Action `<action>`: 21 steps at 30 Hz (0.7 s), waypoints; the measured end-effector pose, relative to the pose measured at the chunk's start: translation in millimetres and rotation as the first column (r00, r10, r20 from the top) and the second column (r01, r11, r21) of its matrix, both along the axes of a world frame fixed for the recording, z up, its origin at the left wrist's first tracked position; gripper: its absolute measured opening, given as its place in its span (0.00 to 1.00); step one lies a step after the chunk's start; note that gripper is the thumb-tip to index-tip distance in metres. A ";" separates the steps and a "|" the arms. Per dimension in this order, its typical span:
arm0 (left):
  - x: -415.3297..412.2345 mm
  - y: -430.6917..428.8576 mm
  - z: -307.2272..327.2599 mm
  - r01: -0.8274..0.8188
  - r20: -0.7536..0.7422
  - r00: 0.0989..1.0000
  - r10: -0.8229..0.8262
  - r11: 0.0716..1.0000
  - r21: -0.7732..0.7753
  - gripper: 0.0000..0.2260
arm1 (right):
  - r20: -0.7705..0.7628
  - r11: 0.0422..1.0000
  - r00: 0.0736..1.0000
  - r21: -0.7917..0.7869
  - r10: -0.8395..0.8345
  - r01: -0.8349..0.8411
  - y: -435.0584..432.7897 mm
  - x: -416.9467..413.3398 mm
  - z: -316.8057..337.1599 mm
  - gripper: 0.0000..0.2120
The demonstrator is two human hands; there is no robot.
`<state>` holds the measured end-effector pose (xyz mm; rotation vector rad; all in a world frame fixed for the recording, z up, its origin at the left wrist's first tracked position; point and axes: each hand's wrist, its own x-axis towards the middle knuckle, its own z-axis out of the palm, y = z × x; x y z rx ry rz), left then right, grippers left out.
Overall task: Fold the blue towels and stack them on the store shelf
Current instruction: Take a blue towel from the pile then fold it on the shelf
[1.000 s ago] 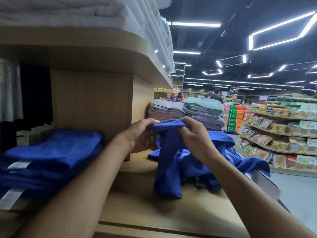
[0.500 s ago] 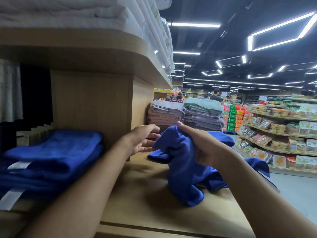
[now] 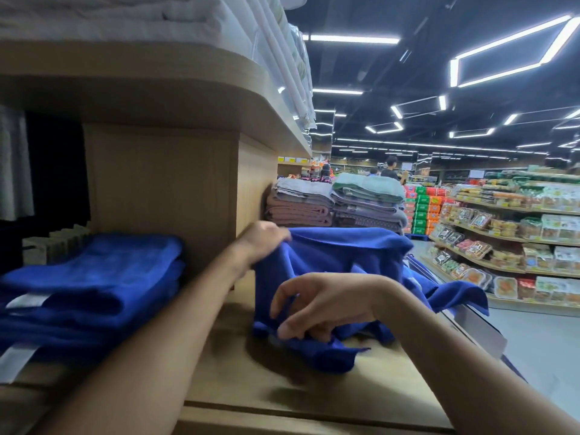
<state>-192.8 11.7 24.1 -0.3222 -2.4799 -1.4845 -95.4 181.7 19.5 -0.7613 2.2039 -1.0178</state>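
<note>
On the light wooden shelf board (image 3: 314,390): you had the loose blue cloth towel (image 3: 345,255) partly lifted and partly heaped, just right of the upright wooden divider panel (image 3: 163,189).
Left hand (image 3: 263,240): your fingers curled over the towel's upper edge and held it raised beside the divider. Motion blur hid how the fingertips lay.
Right hand (image 3: 320,304): it sat lower and nearer to you, fingers curled downward, and appeared to pinch a lower fold or corner of the same towel close to the board.
Stack of folded blue towels (image 3: 94,277): it lay in the compartment left of the divider, white labels at its front, apart from the towel you held.
Behind the towel: a pile of folded pink towels (image 3: 298,208) and a pile of folded grey-green towels (image 3: 367,196) stood further along, and folded white linens (image 3: 110,17) lay on the shelf above.
Step in hand: as I judged it, you were opening the towel out and hunting for its edges. No clean fold showed yet.
Next move: it called for drawing the two held points apart until one edge ran straight, then laying the cloth flat on the bare board before halving it. The bunched cloth trailing off to the right needed gathering in first, or the fold would likely have come out crooked.
</note>
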 end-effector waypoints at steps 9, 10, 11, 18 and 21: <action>9.7 22.9 -14.8 0.174 -0.338 0.865 -0.371 0.853 -0.492 0.36 | -0.116 0.974 0.988 0.214 0.097 -0.070 -19.9 16.3 -2.6 0.08; 12.1 30.2 -16.3 0.205 -0.363 0.831 -0.421 0.839 -0.504 0.36 | 0.007 0.979 0.994 0.169 0.113 -0.113 -19.8 20.5 -1.5 0.10; 13.7 36.7 -18.6 0.228 -0.372 0.810 -0.454 0.827 -0.513 0.36 | 0.096 0.977 0.985 0.141 0.145 -0.158 -19.9 24.3 0.0 0.12; 7.9 54.2 -22.3 0.152 -0.355 0.904 -0.237 0.956 -0.251 0.10 | 0.281 0.945 0.918 0.085 0.281 -0.315 -25.1 32.6 3.9 0.15; 4.1 19.0 6.8 -0.090 -0.327 0.931 0.161 0.971 0.222 0.05 | 0.291 0.942 0.909 0.061 0.299 -0.330 -23.4 34.5 4.3 0.12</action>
